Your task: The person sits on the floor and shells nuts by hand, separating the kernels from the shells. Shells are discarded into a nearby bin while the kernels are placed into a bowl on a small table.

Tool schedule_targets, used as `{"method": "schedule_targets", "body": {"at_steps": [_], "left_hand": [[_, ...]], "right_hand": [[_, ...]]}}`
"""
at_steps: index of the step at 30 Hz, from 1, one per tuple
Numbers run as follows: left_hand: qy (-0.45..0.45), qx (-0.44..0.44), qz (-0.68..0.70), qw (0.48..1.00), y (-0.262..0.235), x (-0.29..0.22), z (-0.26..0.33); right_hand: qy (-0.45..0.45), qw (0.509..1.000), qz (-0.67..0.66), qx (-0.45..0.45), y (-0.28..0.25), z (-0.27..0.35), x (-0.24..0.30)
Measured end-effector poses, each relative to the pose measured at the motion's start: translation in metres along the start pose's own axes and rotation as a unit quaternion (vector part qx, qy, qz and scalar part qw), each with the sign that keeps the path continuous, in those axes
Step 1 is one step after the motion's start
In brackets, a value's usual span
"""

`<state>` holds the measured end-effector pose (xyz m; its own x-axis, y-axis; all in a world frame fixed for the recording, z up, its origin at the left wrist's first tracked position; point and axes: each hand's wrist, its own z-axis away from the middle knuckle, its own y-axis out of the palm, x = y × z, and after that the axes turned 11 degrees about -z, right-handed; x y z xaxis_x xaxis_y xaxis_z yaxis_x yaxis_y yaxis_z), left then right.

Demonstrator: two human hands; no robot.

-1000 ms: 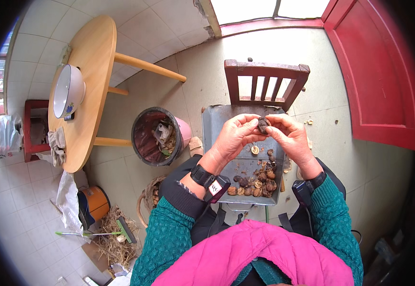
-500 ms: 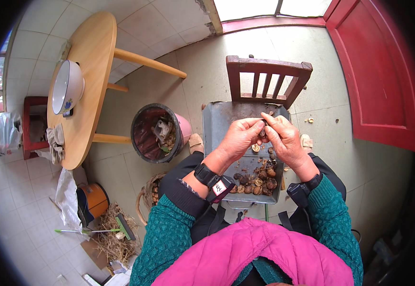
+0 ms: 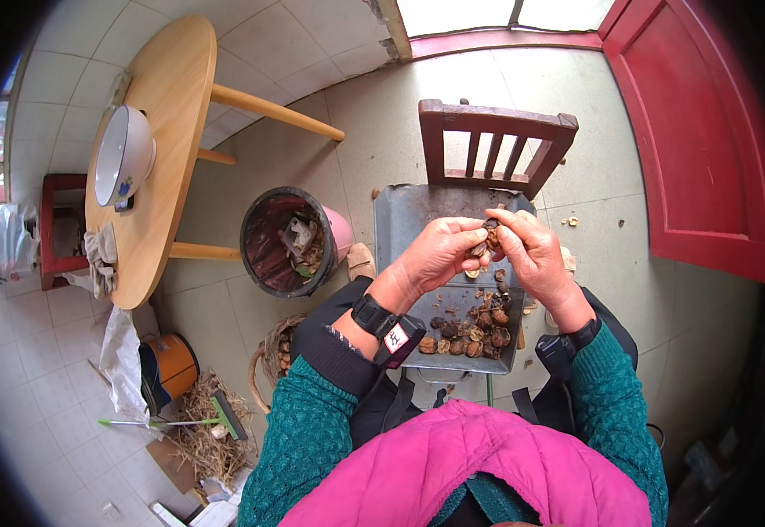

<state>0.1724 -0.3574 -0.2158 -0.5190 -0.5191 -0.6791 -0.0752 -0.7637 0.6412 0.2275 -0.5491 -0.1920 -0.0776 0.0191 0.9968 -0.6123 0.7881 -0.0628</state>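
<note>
Over a grey metal tray (image 3: 397, 230), my left hand (image 3: 439, 252) and my right hand (image 3: 532, 255) meet and pinch a brown walnut (image 3: 491, 230) between their fingertips. Dark, ragged husk seems to cling to it. The fingers of both hands are closed around it and cover part of its surface. Below them, several walnuts (image 3: 474, 339), some dark and some light brown, lie heaped at the tray's near end among bits of husk. A pale opened piece of walnut (image 3: 473, 274) shows just under my left fingers.
A dark wooden chair (image 3: 496, 140) stands beyond the tray. To the left are a bucket (image 3: 264, 281) holding scraps, a wooden table (image 3: 171, 105) with a white bowl (image 3: 125, 156), and a basket (image 3: 264, 364) of walnuts. Crumbs (image 3: 570, 221) lie on the floor at right.
The fingers of my right hand have shifted slightly, and more of the walnut shows between my fingertips. Both hands stay above the tray.
</note>
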Motion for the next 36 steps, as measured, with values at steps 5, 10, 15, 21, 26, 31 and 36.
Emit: {"method": "schedule_targets", "body": {"at_steps": [5, 10, 15, 21, 26, 31, 36], "left_hand": [[-0.005, -0.022, 0.101, 0.995, 0.000, 0.003, -0.001], [0.009, 0.012, 0.082, 0.997, -0.005, 0.000, -0.001], [0.018, 0.006, 0.060, 0.998, 0.001, -0.006, 0.003], [0.009, 0.007, 0.134, 0.991, 0.006, -0.007, -0.002], [0.043, -0.023, 0.213, 0.976, 0.028, 0.008, -0.020], [-0.013, 0.115, 0.114, 0.987, 0.060, 0.035, -0.023], [-0.059, 0.077, 0.020, 0.995, 0.074, 0.046, -0.011]], "right_hand": [[0.037, 0.999, -0.038, 0.000, -0.001, 0.001, 0.002], [0.132, 0.980, -0.142, -0.037, -0.002, -0.001, -0.001], [0.184, 0.957, -0.214, -0.069, -0.009, -0.003, -0.001], [0.207, 0.931, -0.279, -0.114, -0.019, -0.007, -0.003], [0.106, 0.958, -0.189, -0.187, -0.041, -0.011, 0.003], [0.071, 0.958, -0.168, -0.222, -0.063, -0.004, 0.012], [0.079, 0.963, -0.162, -0.199, -0.066, 0.001, 0.013]]}}
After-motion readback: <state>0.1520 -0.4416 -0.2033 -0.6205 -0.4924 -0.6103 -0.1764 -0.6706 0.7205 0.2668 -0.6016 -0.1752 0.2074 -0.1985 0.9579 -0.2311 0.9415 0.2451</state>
